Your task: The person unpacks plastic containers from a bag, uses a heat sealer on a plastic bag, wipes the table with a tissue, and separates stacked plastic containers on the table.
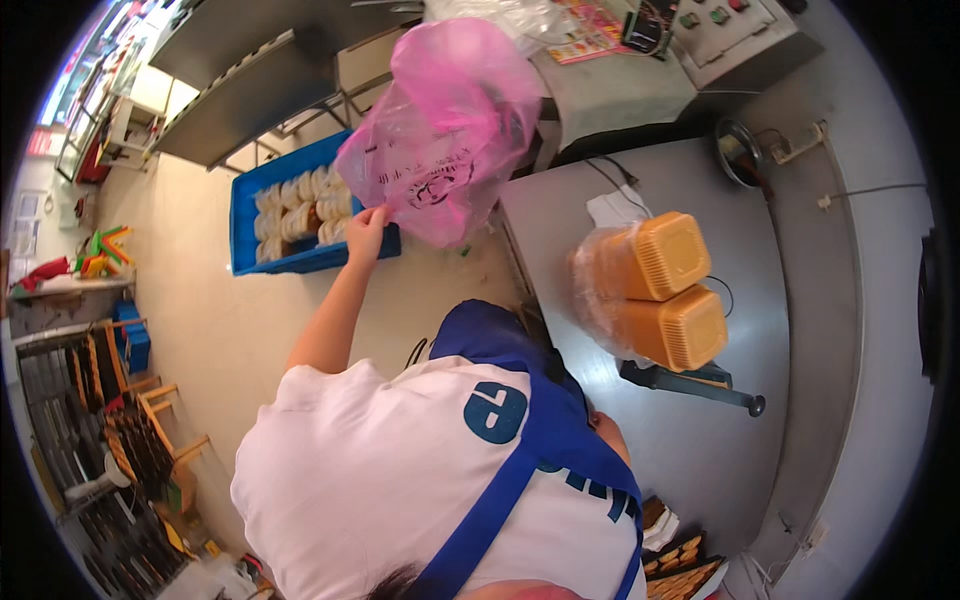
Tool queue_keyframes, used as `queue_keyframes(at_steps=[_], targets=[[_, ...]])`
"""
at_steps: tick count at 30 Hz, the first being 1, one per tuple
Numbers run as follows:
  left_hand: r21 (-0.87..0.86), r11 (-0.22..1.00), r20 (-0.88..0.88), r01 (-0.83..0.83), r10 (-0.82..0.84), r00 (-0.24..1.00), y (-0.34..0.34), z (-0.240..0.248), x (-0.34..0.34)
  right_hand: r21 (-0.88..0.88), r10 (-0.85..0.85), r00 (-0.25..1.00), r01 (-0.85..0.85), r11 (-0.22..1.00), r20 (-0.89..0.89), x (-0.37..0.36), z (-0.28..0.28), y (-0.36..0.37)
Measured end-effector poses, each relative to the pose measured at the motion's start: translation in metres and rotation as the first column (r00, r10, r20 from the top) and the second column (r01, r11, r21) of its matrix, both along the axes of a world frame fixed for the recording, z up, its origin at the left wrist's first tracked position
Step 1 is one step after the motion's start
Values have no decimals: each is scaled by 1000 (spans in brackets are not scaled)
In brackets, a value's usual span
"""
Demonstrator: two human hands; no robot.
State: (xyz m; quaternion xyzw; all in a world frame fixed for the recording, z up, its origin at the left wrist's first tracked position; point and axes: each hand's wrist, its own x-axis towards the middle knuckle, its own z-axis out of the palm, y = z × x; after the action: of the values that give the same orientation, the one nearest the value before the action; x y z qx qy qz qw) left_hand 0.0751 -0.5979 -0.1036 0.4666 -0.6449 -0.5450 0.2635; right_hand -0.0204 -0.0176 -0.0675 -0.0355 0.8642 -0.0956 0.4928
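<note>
My left hand (367,230) pinches the lower left edge of a pink, translucent plastic bag (445,130) with dark printing. The bag billows up and away, loosely filled with air. Beneath the hand and partly behind the bag, a blue crate (243,225) on the floor holds several rows of pale wrapped bundles (298,190). My right arm (608,437) shows only as a strip of skin beside the blue apron; its fingers are hidden. On the metal table (680,450) to the right, stacks of orange plastic containers (672,255) lie in clear wrap.
A dark tool with a long lever (700,387) lies beside the containers. A metal bowl (738,152) and black cables rest at the table's far end. Metal counters (250,95) stand far left; racks of trays (100,420) are at the left. Baked goods (685,565) sit lower right.
</note>
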Motion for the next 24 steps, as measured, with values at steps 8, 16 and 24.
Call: queue_keyframes(at_steps=[8, 16, 24], targets=[[168, 980, 295, -110, 56, 954, -2, -138, 24, -159, -225, 946, 265, 951, 233, 46, -4, 25], [340, 940, 456, 17, -181, 872, -40, -174, -66, -278, -632, 534, 841, 463, 562, 147, -7, 83], [360, 782, 554, 509, -618, 558, 20, -185, -83, -591, -948, 275, 796, 131, 160, 33, -20, 47]])
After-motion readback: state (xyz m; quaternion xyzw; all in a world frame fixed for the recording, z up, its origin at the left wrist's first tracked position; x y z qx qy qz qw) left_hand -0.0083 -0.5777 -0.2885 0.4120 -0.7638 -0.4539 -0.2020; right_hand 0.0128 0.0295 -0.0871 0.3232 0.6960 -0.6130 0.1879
